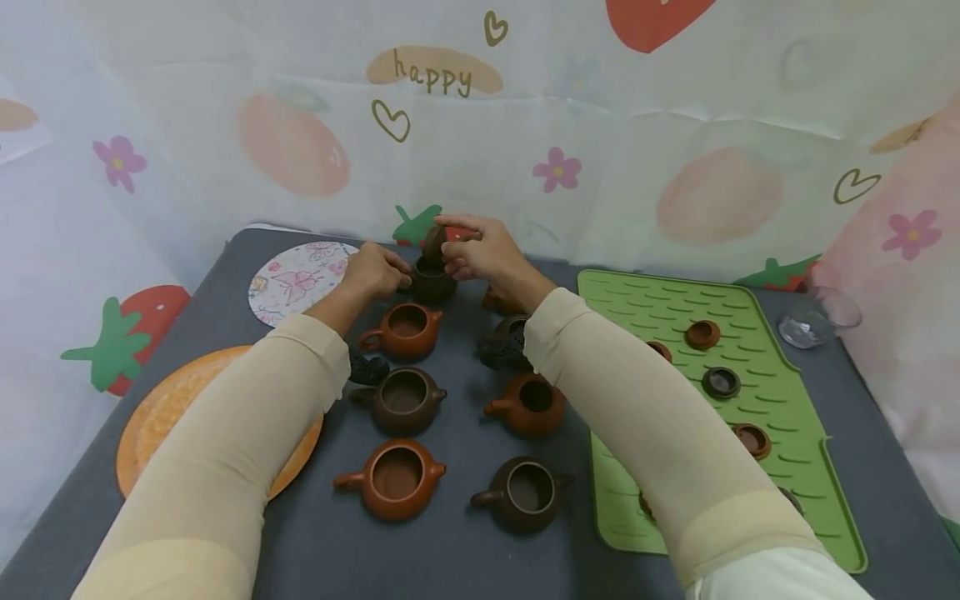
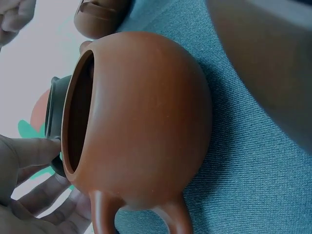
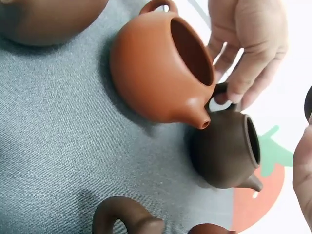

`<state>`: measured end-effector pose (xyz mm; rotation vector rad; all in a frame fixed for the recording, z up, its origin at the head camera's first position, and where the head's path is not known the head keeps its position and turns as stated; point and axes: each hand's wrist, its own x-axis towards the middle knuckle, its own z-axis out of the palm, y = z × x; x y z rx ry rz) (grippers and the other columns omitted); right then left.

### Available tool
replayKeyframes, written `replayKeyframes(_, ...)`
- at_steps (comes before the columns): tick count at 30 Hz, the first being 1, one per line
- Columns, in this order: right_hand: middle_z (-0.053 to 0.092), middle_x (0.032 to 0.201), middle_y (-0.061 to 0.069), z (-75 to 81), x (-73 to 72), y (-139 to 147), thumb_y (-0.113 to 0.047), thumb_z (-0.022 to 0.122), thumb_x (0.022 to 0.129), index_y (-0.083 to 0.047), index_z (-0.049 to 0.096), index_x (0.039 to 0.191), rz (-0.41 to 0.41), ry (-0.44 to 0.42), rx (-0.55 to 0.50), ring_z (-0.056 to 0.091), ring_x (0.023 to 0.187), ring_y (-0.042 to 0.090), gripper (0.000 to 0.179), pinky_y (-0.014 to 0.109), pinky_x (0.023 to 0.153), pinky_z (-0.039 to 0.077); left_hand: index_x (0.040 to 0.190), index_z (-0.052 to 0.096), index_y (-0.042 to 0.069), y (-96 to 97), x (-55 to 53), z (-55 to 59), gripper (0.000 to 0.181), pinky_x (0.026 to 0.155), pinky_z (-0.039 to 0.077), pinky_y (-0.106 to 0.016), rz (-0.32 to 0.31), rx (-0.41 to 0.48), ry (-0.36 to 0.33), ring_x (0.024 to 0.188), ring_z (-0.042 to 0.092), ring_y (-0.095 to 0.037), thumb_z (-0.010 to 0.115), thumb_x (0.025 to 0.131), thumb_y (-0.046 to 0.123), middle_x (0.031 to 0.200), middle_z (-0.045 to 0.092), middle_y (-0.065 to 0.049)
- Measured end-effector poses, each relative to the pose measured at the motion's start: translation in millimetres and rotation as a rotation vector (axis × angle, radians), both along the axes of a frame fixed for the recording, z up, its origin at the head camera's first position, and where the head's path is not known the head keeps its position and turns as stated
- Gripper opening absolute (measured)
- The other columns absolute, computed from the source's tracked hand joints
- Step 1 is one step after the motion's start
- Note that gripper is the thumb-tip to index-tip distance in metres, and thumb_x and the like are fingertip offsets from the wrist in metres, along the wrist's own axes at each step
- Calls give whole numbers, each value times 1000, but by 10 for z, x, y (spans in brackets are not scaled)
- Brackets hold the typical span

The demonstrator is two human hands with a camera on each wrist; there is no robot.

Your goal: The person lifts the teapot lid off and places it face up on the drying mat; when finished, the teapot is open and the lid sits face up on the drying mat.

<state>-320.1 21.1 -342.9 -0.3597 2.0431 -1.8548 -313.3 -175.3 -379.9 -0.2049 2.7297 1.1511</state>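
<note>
At the back of the table stands a dark brown teapot (image 1: 433,285) without its lid on. My left hand (image 1: 375,271) pinches its handle between thumb and fingers, as the right wrist view shows on the same teapot (image 3: 222,146). Just above the opening, my right hand (image 1: 486,250) holds a dark teapot lid (image 1: 433,242), tilted on edge. Only a sliver of that lid (image 3: 308,105) shows in the right wrist view. Nearer to me, an orange-brown teapot (image 1: 408,331) sits with its mouth uncovered; this teapot (image 2: 146,117) fills the left wrist view.
Several more lidless teapots stand in two columns, including a brown one (image 1: 405,402) and a dark one (image 1: 527,493). A green mat (image 1: 622,308) at right carries several small lids. Near it is a clear glass (image 1: 813,321). At left lie an orange placemat (image 1: 176,400) and a floral placemat (image 1: 296,283).
</note>
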Motion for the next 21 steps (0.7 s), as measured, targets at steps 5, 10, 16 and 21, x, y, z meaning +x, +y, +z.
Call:
replayKeyframes(5,60,100,32,87,45,86,-8,61,95,-15,61,125,27,-31,-84,59,69,29,30,40,66,54,109,73,4,13,31,21,22,74,50,-37,2,2,14,97,60,-30,68,89,10,113,65,-17)
replayKeyframes(10,58,112,34,173,90,194,-19,69,92,-11,56,122,55,-17,-124,63,71,29,34,44,67,55,109,73,4,21,70,23,22,75,50,-37,17,0,19,97,60,-30,68,89,12,114,65,-16)
replayKeyframes(16,62,106,25,268,141,322,-12,70,90,-7,45,112,63,-2,-138,63,72,31,34,52,73,53,112,72,1,9,56,-33,25,85,49,-42,3,-10,33,105,58,-33,66,91,12,116,64,-18)
replayKeyframes(21,62,109,23,346,191,447,-5,68,90,-8,41,110,74,35,-104,63,82,36,34,51,76,53,111,72,1,9,78,-44,24,84,49,-42,12,4,43,106,57,-34,66,90,12,115,64,-19)
